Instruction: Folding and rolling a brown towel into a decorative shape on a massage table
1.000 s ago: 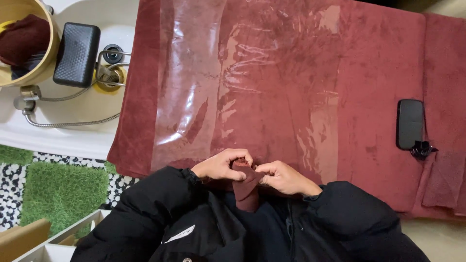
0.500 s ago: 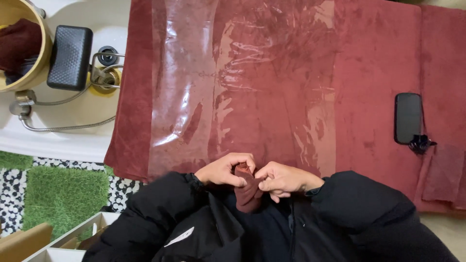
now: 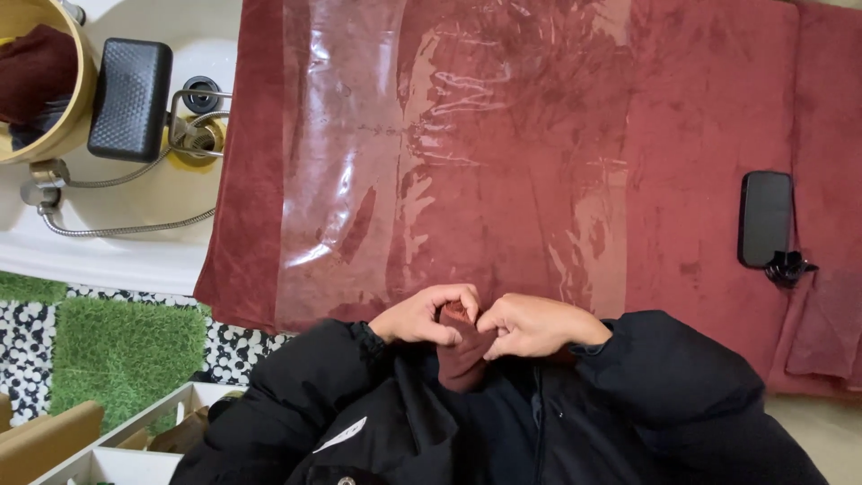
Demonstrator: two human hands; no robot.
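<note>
— Both pinched: your left hand (image 3: 420, 316) and right hand (image 3: 532, 325) clamp fingertips on the small dark red cloth (image 3: 461, 348).

— Where's it sitting?

— Lower centre of frame, hanging against your black jacket (image 3: 377, 422), just below the red towel (image 3: 700, 180) edge. Clear plastic sheet (image 3: 431, 153) lies mid-frame; black phone (image 3: 765, 219) far right; black headrest (image 3: 130, 87) upper left.

Black puffer jacket, padded sleeves, white chest patch, bare hands
</note>
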